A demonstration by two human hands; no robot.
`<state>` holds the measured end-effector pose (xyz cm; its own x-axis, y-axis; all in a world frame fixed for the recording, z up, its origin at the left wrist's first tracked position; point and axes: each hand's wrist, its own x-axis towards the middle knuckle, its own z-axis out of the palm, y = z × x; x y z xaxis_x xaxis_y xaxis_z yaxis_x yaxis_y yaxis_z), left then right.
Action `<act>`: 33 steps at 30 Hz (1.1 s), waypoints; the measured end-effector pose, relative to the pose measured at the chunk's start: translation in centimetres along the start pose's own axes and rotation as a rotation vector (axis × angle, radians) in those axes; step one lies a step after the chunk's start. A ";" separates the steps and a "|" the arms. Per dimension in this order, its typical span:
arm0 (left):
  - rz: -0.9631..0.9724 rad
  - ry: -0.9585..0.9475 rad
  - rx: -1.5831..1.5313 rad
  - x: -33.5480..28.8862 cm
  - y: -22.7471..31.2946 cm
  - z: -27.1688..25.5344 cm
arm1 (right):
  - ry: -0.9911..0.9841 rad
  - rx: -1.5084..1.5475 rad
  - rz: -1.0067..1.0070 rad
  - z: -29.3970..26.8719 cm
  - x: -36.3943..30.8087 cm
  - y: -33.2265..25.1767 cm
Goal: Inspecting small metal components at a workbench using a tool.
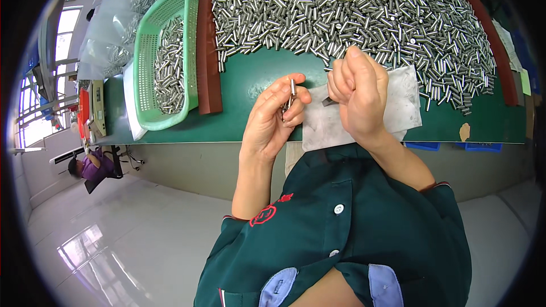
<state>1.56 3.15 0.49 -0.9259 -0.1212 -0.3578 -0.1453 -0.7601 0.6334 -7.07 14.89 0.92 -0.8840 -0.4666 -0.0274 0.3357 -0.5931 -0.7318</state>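
Observation:
My left hand (266, 115) is raised above the near edge of the green table, its fingers curled around a few small shiny metal pins (293, 87). One pin stands upright between the fingertips, and others show lower down among the fingers. Close beside it on the right, my right hand (364, 94) is closed in a fist. A short dark piece (328, 102) sticks out from its left side; its kind cannot be made out. Beneath the right hand lies a smudged whitish sheet (398, 111), partly hidden by it. Beyond both hands spreads a large pile of metal pins (341, 11).
Dark red strips (209, 79) bound the pile at left and right. A light green plastic basket (149, 116) of pins stands at the left, with clear bags (108, 40) of pins past it. Blue bins (483, 147) sit under the table edge. Another person (98, 166) sits far left.

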 end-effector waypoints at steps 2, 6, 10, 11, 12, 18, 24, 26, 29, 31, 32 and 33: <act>0.002 0.022 0.020 -0.3 0.0 0.1 | -0.005 0.002 0.002 0.0 -0.1 0.0; 0.275 0.034 0.143 -1.3 1.8 0.2 | 0.001 0.009 0.007 -0.2 0.0 0.0; 0.912 0.560 0.863 -2.5 7.4 0.6 | -0.008 0.005 0.014 -0.2 -0.1 -0.2; 1.039 0.696 1.076 -2.5 9.0 -0.5 | -0.009 0.007 0.012 -0.2 -0.2 -0.2; 1.080 0.769 1.237 -2.8 10.4 -1.7 | -0.012 0.008 0.016 0.0 -0.2 -0.2; 1.215 0.847 2.059 -1.6 11.1 -2.3 | -0.015 0.067 0.034 -0.4 -0.1 0.0; 0.898 0.035 1.948 4.6 3.2 1.4 | -0.008 0.100 0.020 -0.8 0.1 -0.1; 0.713 -0.028 2.082 4.9 2.1 1.6 | -0.007 0.115 0.025 -0.3 -0.2 -0.2; 0.576 -0.059 2.162 4.4 1.8 1.3 | 0.031 0.054 0.045 0.2 -0.1 -0.2; 0.516 -0.067 2.159 3.6 1.6 0.9 | 0.027 0.047 0.042 -0.1 0.0 -0.2; 0.510 -0.069 2.128 3.3 1.4 0.6 | 0.036 0.049 0.048 -0.3 0.1 -0.1; 0.501 -0.063 2.100 2.6 1.2 0.4 | 0.039 0.051 0.050 -0.4 0.1 -0.2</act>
<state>-1.18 2.18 0.62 -0.9996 0.0160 0.0245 0.0222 0.9594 0.2813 -7.32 15.25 0.77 -0.8771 -0.4717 -0.0902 0.3952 -0.6023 -0.6935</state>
